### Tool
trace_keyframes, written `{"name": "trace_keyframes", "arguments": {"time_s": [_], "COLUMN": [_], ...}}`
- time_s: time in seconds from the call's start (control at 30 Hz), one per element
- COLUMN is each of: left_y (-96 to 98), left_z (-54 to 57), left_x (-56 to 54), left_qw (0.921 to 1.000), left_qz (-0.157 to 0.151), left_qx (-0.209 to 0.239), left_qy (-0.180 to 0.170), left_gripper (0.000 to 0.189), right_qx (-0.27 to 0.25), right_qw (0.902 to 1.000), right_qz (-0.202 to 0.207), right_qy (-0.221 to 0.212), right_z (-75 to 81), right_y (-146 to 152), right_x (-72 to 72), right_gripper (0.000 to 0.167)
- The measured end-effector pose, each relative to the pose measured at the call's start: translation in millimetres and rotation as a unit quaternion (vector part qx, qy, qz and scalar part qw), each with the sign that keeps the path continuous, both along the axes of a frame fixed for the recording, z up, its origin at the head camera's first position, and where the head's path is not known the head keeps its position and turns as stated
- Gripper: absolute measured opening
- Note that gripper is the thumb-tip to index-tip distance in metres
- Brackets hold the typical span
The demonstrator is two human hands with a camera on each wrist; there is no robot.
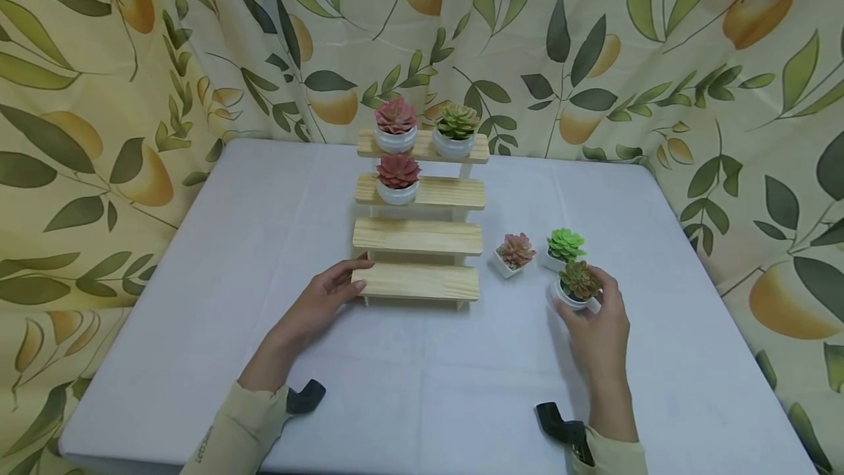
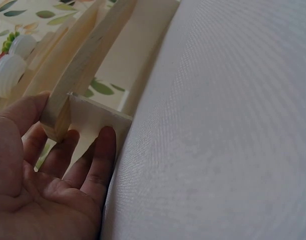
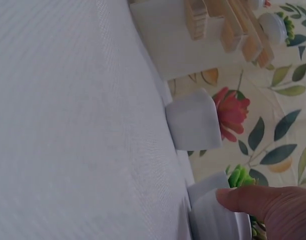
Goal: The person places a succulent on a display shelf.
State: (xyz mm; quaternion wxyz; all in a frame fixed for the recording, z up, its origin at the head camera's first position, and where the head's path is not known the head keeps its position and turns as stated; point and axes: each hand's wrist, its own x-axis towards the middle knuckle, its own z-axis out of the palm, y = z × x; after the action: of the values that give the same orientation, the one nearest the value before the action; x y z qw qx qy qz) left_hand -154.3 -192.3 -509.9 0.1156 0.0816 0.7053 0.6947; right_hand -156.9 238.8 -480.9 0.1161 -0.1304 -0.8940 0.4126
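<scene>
At the left end of the tiered wooden display stand (image 1: pixel 422 282), my left hand (image 1: pixel 327 293) grips the lowest step, thumb on its top edge and fingers below beside the white side panel (image 2: pixel 98 114). My right hand (image 1: pixel 603 325) holds a round white pot with a brownish-green succulent (image 1: pixel 579 281), thumb (image 3: pixel 243 198) on the near side of the pot. Just behind it stands a bright green succulent (image 1: pixel 565 244) in a white pot. Between that and the stand sits a pinkish succulent (image 1: pixel 516 251) in a square white pot.
On the stand's top step are a pink succulent (image 1: pixel 395 123) and a green succulent (image 1: pixel 456 128) in round white pots. A red succulent (image 1: pixel 398 178) occupies the left of the step below. A leaf-patterned curtain (image 1: pixel 422 57) hangs behind the white-covered table (image 1: pixel 422 402).
</scene>
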Motion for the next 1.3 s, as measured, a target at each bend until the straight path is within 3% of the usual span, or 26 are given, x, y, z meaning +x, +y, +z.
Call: {"name": "trace_keyframes", "arguments": {"time_s": [0.77,1.03,1.3], "left_y": [-2.5,-2.0,-0.6], "left_z": [2.6,-0.6,-2.2], "left_x": [0.6,0.1,-0.5], "left_qw": [0.9999,1.0,1.0], "left_qz": [0.0,-0.001,0.003], "left_qx": [-0.008,-0.007,-0.005], "left_qy": [0.007,0.005,-0.002], "left_gripper": [0.037,0.037,0.036], "right_qx": [0.018,0.007,0.019], "right_qw": [0.9997,0.9982,0.9944], "right_qz": [-0.011,-0.019,0.001], "right_qy": [0.01,0.057,0.104], "right_z": [-3.4,2.4,13.2], "right_y": [-3.8,-5.0,-14.3], "right_x": [-1.3,1.8,2.9], "right_gripper": [0.082,0.081,0.08]}}
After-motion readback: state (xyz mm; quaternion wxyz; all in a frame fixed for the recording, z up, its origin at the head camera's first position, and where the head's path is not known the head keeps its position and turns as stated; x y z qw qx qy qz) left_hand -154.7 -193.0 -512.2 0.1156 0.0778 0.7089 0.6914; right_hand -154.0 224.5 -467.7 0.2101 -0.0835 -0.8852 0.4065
